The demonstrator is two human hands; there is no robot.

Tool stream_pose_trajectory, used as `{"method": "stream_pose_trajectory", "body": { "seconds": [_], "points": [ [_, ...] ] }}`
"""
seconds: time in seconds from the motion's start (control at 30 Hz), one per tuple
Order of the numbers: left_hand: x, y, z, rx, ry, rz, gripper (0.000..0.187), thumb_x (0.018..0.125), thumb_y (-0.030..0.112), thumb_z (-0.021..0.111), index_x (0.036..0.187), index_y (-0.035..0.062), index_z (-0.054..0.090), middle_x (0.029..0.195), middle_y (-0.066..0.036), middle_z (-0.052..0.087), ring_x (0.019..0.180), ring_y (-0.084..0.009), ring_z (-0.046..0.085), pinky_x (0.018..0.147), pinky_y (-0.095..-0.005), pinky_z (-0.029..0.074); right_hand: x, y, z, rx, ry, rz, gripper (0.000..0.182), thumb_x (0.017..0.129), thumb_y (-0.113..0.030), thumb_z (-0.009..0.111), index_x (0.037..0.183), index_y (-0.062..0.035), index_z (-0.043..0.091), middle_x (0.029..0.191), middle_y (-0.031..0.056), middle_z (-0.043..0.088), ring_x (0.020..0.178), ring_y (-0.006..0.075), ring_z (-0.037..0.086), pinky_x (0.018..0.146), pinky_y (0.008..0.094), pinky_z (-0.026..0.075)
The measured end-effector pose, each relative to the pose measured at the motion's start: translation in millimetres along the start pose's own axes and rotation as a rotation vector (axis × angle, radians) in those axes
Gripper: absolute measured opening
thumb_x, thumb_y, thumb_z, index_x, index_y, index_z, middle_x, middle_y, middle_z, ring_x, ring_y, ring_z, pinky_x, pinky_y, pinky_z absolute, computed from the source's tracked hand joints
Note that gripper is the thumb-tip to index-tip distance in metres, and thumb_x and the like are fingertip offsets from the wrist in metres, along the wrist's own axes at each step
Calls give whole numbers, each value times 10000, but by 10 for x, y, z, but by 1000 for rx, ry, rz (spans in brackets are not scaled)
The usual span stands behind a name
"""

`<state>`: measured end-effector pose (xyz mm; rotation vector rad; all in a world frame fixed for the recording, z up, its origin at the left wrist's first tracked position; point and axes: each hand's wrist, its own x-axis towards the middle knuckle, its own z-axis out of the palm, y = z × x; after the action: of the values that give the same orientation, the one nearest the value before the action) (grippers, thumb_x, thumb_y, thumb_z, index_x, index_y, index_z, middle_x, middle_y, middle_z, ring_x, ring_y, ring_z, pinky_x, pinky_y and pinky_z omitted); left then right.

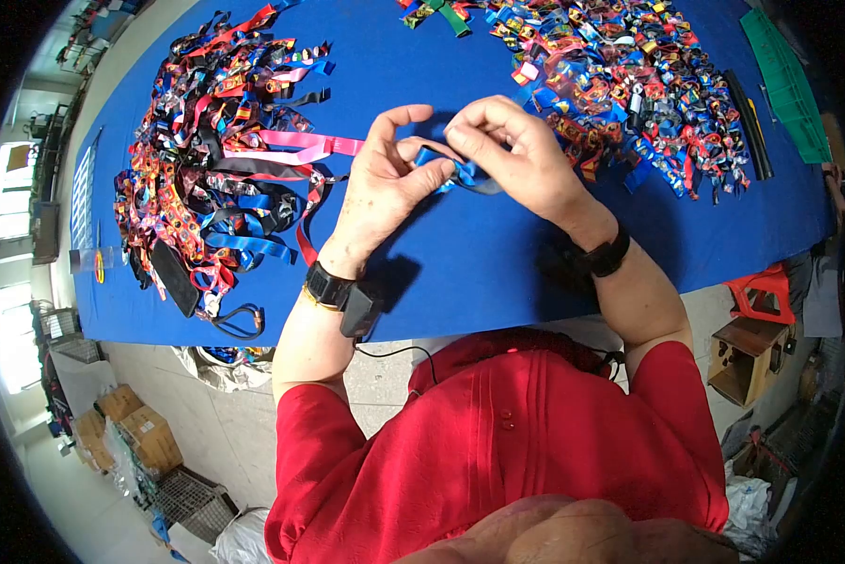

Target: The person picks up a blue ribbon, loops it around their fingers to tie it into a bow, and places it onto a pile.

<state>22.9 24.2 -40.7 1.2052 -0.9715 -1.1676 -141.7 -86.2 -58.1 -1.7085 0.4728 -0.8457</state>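
Both hands meet above the middle of the blue-covered table. My left hand [389, 179] is closed, its thumb pinching a short folded blue ribbon [465, 173]. My right hand [521, 155] is close by on the right, thumb and forefinger pinched together. The ribbon's darker end runs toward the lower fingers of that hand, which partly hide it. What lies between the right thumb and forefinger is too small to make out. Just left of my left hand, a pink ribbon [300, 146] sticks out from a large heap of mixed printed ribbons [244, 169].
A second pile of colourful folded ribbon pieces [629, 85] covers the table's right side. A green plastic tray [784, 85] stands at the right edge beside a black bar [750, 127]. Yellow-handled scissors [100, 268] lie at the left edge. A red stool [761, 293] stands on the floor.
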Motion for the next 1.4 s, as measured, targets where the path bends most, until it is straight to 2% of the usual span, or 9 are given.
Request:
{"method": "stream_pose_trajectory", "body": {
  "seconds": [0.17, 0.37, 0.5, 0.67, 0.77, 1.0, 1.2, 1.3, 1.4],
  "points": [
    [-18, -2, 41, 28, -65, -36, 675, 877, 17, 748, 1431, 29, 363, 999, -60, 702, 929, -115, 650, 841, -261, 523, -32, -129, -6, 74, -155, 107, 171, 924, -154, 728, 963, 4, 675, 950, 40, 604, 760, 84, 622, 611, 243, 505],
    [-24, 0, 43, 54, -128, -64, 697, 890, 32, 725, 1459, 17, 322, 1018, -74, 688, 944, -117, 636, 865, -277, 517, -41, -132, -7, 18, -189, 58, 165, 927, -140, 724, 952, 14, 670, 933, 45, 610, 798, 88, 633, 671, 251, 535],
    [-22, -23, 59, 36, -150, -61, 694, 888, 29, 718, 1460, 14, 325, 1010, -72, 679, 944, -106, 625, 855, -266, 513, -47, -174, -28, 75, -229, 199, 104, 919, -88, 704, 963, 0, 674, 999, 33, 618, 877, 86, 593, 786, 259, 498],
    [-10, 25, 58, 184, -141, -102, 712, 877, 48, 749, 1459, 17, 339, 957, -43, 662, 845, -81, 601, 766, -245, 505, -37, -104, -37, 38, -192, 170, 94, 929, -85, 692, 959, -3, 660, 973, 26, 636, 859, 72, 601, 762, 242, 499],
    [-10, -16, 47, 138, -130, -95, 750, 847, 73, 796, 1461, 33, 367, 965, -36, 671, 796, -77, 585, 722, -232, 494, -26, -85, -17, 89, -150, 200, 155, 926, -134, 724, 929, 0, 646, 844, 17, 647, 771, 64, 617, 648, 232, 515],
    [-16, -28, 64, 88, -140, -95, 727, 866, 86, 788, 1450, 10, 362, 882, -26, 663, 772, -84, 603, 680, -229, 495, -30, -105, -19, 152, -224, 224, 151, 949, -136, 698, 973, -5, 628, 854, 16, 661, 782, 63, 621, 684, 226, 517],
    [36, -104, -16, -13, -158, -193, 379, 928, 202, 736, 1203, 0, 573, 879, -28, 671, 724, -99, 629, 669, -232, 497, -26, -107, -47, 202, -198, 231, 126, 982, -118, 645, 1026, 0, 635, 915, 3, 668, 855, 60, 616, 775, 234, 518],
    [52, -175, -66, -86, -183, -174, 204, 949, 189, 709, 1026, 18, 629, 847, -18, 659, 680, -101, 617, 646, -232, 484, -18, -145, -60, 225, -180, 255, 113, 989, -108, 636, 1030, -3, 638, 926, -2, 657, 866, 58, 611, 783, 233, 516],
    [28, -129, -7, -136, -177, -178, 182, 944, 174, 719, 843, 78, 602, 736, -6, 650, 657, -77, 608, 628, -209, 463, -13, -79, -59, 177, -106, 215, 120, 983, -115, 648, 1022, -2, 644, 912, 4, 661, 845, 58, 614, 755, 232, 519]
  ]
}}
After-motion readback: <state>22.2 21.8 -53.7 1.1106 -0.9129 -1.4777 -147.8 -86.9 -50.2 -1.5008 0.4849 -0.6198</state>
